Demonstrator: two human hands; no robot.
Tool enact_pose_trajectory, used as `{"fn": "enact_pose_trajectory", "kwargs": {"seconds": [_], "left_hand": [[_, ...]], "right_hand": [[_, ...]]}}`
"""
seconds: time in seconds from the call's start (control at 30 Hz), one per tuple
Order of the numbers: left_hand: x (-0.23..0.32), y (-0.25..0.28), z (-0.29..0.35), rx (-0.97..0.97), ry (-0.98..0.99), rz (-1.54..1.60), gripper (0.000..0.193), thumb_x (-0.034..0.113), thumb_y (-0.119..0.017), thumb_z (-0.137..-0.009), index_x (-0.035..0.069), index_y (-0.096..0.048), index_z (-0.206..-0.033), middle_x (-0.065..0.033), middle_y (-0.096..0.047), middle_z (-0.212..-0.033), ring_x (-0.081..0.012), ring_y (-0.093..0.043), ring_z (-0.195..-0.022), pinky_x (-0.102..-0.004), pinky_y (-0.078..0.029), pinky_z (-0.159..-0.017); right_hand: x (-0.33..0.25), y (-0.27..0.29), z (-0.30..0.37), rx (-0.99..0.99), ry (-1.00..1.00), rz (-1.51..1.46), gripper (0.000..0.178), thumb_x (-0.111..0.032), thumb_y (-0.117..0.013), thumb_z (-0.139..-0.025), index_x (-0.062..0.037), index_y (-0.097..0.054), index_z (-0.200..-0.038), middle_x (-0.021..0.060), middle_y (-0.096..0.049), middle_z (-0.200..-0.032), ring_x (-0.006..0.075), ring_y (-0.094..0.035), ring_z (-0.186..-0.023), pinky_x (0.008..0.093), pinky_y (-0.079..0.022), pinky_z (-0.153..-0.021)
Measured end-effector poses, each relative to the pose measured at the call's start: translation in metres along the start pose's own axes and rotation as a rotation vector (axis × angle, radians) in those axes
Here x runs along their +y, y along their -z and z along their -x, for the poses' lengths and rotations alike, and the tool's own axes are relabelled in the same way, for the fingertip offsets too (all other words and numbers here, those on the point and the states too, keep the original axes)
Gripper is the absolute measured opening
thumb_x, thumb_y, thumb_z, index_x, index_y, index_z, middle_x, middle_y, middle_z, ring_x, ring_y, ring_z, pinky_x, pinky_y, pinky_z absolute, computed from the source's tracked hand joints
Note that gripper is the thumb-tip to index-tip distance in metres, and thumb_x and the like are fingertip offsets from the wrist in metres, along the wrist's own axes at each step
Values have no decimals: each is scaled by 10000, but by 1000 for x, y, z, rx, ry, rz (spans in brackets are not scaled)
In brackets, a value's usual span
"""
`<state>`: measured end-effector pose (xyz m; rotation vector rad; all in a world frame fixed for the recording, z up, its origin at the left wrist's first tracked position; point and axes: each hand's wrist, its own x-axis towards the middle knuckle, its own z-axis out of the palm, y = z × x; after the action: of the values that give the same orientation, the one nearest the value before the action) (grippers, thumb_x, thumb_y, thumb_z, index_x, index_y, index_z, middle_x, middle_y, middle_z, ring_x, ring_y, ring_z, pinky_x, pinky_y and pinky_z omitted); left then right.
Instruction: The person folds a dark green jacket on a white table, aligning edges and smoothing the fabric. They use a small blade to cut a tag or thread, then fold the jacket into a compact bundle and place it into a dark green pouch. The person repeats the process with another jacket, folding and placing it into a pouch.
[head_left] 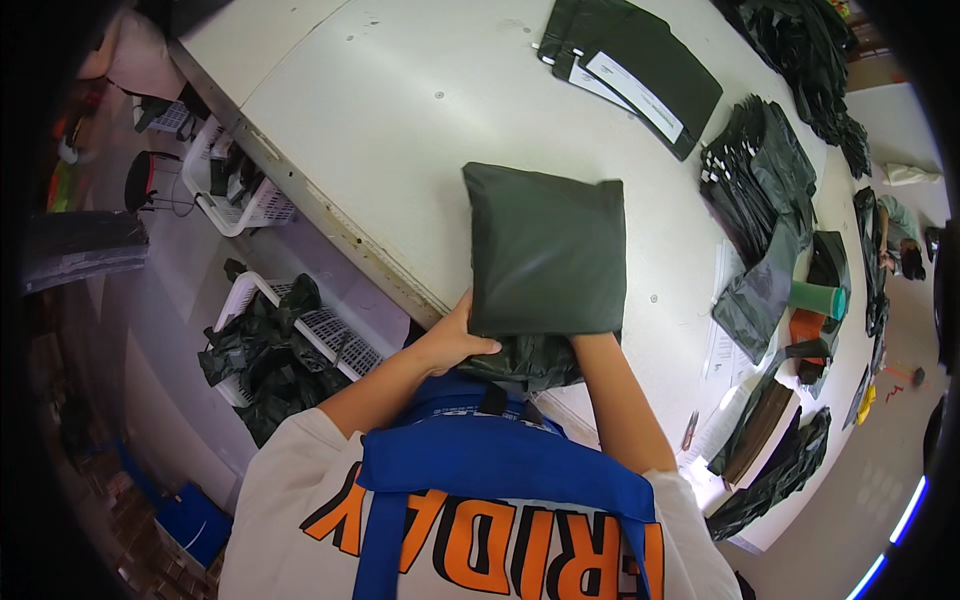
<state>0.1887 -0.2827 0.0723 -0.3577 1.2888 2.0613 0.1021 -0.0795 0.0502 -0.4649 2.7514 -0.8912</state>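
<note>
A square dark green fabric pouch [548,250] lies in front of me at the near edge of the table, its upper face smooth and slightly puffed. Below its lower edge, a crumpled dark green fold of cloth [530,362] hangs toward my waist. My left hand [452,343] grips the pouch's lower left corner, thumb on the near side and the other fingers mostly hidden behind it. My right hand goes in under the lower right edge; only the wrist [596,348] shows, and its fingers are covered by the pouch.
Flat dark green pieces with white labels [640,90] lie at the far right of the white table [400,150]. A bundle of dark straps [745,165], a green cylinder [818,299], papers and a small tool [690,431] line the right side. White baskets [340,340] of dark cloth stand left.
</note>
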Motion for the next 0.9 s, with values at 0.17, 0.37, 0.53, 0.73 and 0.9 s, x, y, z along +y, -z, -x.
{"fn": "enact_pose_trajectory", "kwargs": {"seconds": [0.17,0.37,0.53,0.73,0.9], "left_hand": [[-15,-5,1,-24,-4,-125,1023,7,-739,-701,48,-105,-1502,-137,-293,-1475,-247,-273,-1366,-354,-237,-1119],[7,14,8,-99,113,-100,1137,23,-802,-613,31,-84,-1495,-148,-301,-1464,-267,-296,-1354,-363,-252,-1117],[5,12,13,-102,77,-262,1098,52,-791,-643,27,-94,-1490,-165,-303,-1470,-274,-286,-1367,-365,-268,-1110],[-13,12,38,-18,25,-686,938,153,-757,-729,30,-188,-1464,-220,-432,-1387,-322,-433,-1291,-367,-337,-1067],[9,13,14,-87,-103,-829,1000,225,-749,-771,72,-87,-1505,-254,-439,-1391,-364,-442,-1293,-385,-344,-1069]], "right_hand": [[25,-1,30,8,-221,-72,567,-376,-498,-924,-26,-442,-1367,189,-374,-1456,315,-330,-1348,439,-215,-1128],[-66,35,106,-213,3,-31,466,-274,-649,-838,-18,-574,-1221,189,-573,-1224,288,-539,-1147,394,-412,-978],[20,48,112,387,-570,-261,640,-267,-771,-766,34,-493,-1257,134,-637,-916,218,-623,-830,307,-506,-752],[12,32,141,-80,-840,-611,665,-251,-743,-805,82,-436,-1292,203,-607,-1094,256,-597,-1006,348,-473,-890],[2,27,150,369,-732,-575,448,-238,-735,-795,72,-578,-1077,209,-664,-979,271,-637,-939,368,-481,-844]]}}
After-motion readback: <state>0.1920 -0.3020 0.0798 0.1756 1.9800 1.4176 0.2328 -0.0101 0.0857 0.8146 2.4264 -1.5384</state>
